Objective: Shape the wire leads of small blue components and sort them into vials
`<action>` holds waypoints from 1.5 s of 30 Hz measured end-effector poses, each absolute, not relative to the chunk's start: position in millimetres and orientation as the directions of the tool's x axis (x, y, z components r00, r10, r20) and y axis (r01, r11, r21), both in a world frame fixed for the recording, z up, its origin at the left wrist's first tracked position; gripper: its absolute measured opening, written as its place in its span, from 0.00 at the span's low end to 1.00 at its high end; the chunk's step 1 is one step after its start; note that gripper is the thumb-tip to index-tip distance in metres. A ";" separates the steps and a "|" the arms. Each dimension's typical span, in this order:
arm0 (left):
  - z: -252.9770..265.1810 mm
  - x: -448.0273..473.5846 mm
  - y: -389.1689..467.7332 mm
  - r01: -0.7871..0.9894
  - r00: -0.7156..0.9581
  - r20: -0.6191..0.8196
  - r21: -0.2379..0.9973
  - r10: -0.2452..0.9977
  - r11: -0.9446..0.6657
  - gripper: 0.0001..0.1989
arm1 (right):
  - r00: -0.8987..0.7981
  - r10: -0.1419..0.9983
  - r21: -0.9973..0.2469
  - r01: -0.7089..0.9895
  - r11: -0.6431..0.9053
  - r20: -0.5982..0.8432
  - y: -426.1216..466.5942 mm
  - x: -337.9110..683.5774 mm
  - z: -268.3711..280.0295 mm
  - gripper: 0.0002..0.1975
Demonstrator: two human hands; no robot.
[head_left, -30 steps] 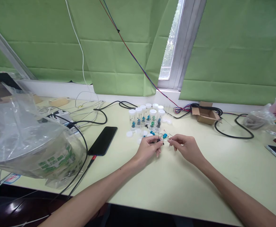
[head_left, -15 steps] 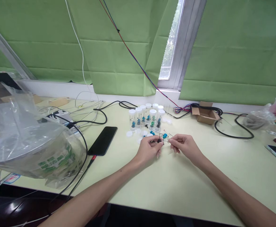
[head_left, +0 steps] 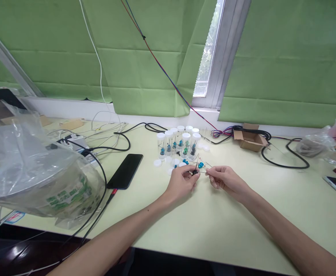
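One small black piece (head_left: 195, 172) sits just below and right of the frame's centre, a thin wire (head_left: 202, 172) stretching rightward from it. The left hand's (head_left: 181, 182) grip is pinched on the piece; the right hand's (head_left: 225, 179), on the wire. Best to anchor the piece firmly and guide the wire gently (it probably kinks easily). Just above are at least three blue clusters (head_left: 200, 165), several loose caps (head_left: 157, 163) (overlap defeats counting) and eight capped tubes (head_left: 186, 147). Farther out on the table (head_left: 213, 226): one cardboard box (head_left: 249, 146), centre right.
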State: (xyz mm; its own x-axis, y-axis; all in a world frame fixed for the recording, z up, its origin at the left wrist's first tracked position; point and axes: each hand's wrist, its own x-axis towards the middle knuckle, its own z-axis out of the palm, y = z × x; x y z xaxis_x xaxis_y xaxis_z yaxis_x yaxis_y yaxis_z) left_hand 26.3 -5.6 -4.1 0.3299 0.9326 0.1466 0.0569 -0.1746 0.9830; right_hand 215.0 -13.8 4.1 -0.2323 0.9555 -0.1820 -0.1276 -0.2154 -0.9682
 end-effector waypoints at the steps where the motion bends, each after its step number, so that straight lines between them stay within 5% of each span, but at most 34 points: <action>1: -4.4 26.3 -5.1 0.072 0.329 0.150 0.980 0.932 -0.184 0.09 | -0.237 0.951 -0.960 -0.146 -0.238 -0.200 -14.0 214.7 4.9 0.21; 8: -7.4 26.3 -3.6 0.107 0.335 0.191 0.965 0.923 -0.239 0.09 | -0.273 0.908 -0.892 -0.240 -0.384 -0.317 -13.4 214.5 7.6 0.19; 14: -5.9 25.9 -5.0 0.083 0.330 0.152 0.979 0.932 -0.189 0.10 | -0.256 0.920 -0.904 -0.235 -0.357 -0.296 -13.7 213.6 6.2 0.19; 22: 11.4 26.2 -6.9 -0.055 0.346 0.028 0.998 0.938 -0.010 0.11 | -0.091 0.996 -1.000 0.021 -0.022 -0.024 -16.4 209.9 6.0 0.20; 29: 10.2 23.7 -3.2 -0.145 0.351 -0.039 0.985 0.935 0.096 0.10 | -0.083 0.952 -0.872 0.383 0.304 0.296 -18.1 208.6 3.3 0.16; 33: 7.4 22.9 -1.6 -0.168 0.358 -0.064 0.977 0.931 0.131 0.11 | -0.098 0.921 -0.767 0.524 0.370 0.378 -19.4 208.6 2.3 0.13; 45: 9.4 23.8 -3.3 -0.159 0.362 -0.072 0.978 0.929 0.138 0.11 | -0.179 0.891 -0.683 0.585 0.437 0.417 -19.7 210.5 3.8 0.12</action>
State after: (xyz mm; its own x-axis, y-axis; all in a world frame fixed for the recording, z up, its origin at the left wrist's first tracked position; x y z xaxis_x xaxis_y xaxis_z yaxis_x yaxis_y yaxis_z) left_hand 23.8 -3.3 9.4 0.3620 0.9294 -0.0721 -0.1587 0.1377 0.9777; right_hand 210.5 -19.7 3.8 -0.1786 0.8911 0.4172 0.5849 0.4371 -0.6832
